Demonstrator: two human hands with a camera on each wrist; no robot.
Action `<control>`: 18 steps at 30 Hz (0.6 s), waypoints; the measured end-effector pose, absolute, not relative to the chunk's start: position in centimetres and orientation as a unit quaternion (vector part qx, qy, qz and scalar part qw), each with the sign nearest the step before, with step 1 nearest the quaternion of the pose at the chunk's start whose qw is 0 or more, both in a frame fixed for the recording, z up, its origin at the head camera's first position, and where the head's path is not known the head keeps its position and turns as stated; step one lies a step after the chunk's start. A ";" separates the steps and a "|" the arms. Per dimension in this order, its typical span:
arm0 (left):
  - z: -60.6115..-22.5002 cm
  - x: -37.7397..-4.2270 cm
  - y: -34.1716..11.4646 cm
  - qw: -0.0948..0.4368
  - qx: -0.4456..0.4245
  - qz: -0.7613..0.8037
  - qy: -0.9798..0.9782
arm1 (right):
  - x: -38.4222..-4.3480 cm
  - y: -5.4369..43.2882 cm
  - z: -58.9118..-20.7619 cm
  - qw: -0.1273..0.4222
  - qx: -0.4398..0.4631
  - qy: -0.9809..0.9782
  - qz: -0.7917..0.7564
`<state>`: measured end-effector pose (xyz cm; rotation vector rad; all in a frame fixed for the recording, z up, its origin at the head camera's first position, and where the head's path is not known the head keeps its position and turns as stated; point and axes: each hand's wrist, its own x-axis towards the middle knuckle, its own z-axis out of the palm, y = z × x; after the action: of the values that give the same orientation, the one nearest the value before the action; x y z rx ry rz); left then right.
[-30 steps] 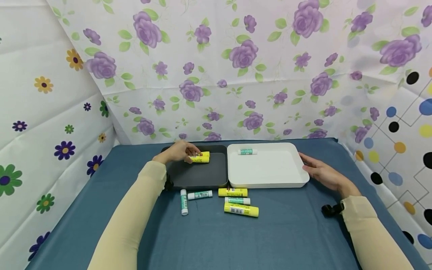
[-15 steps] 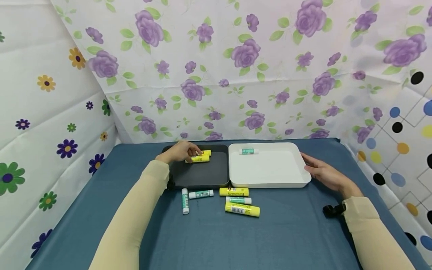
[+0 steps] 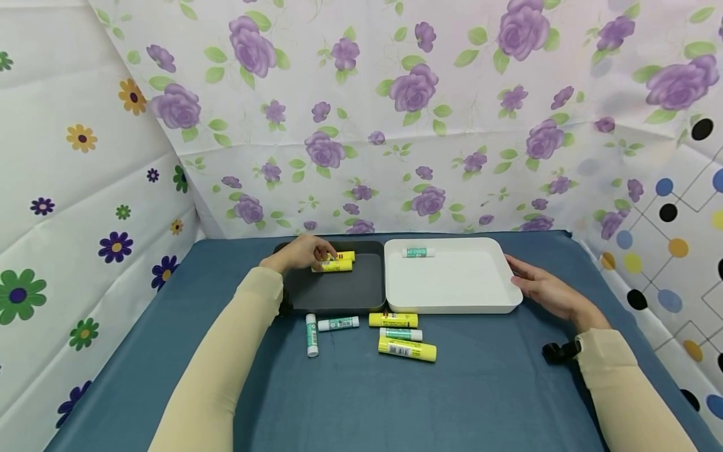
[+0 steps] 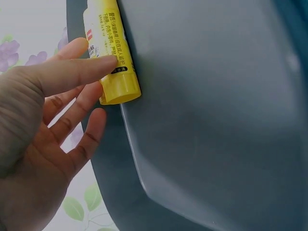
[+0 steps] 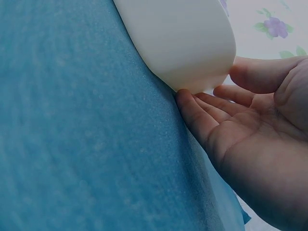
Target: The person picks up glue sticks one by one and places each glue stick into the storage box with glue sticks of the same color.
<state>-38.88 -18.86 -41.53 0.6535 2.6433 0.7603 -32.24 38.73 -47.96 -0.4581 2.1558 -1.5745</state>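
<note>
My left hand (image 3: 302, 253) is over the black tray (image 3: 356, 292), its thumb on the nearer yellow glue stick (image 3: 336, 266) and its fingertips at the other side. A second yellow glue stick (image 3: 346, 256) lies just behind, parallel and partly covered by the fingers. In the left wrist view, the ring and little fingers stay clear of the glue stick (image 4: 115, 53). With fairly straight fingers, my right hand (image 3: 546, 291) touches the right end of the white tray (image 3: 452, 285). A green-and-white glue stick (image 3: 418, 252) lies near that tray's back wall.
In front of the trays, on the blue cloth (image 3: 395, 408), lie two yellow glue sticks (image 3: 407, 349) and several smaller green-and-white ones (image 3: 338, 323). The trays stand side by side near the table's back edge. Behind hangs a flowered curtain (image 3: 361, 125).
The nearer yellow glue stick has slid very slightly left against the one behind it. Both hands keep their places, and the head view has shifted a little.
</note>
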 end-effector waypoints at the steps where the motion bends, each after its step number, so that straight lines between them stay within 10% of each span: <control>1: -41.5 -38.8 -18.9 0.157 0.230 0.266 0.923 | -32.2 38.7 -48.0 0.215 -0.165 0.778 -0.567; 18: -41.4 -38.7 -18.8 0.156 0.243 0.264 0.920 | -32.4 38.9 -48.0 0.217 -0.162 0.775 -0.571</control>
<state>-38.73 -18.78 -41.40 0.6959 2.6342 0.7560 -32.39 38.86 -47.99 -0.4490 2.1463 -1.5812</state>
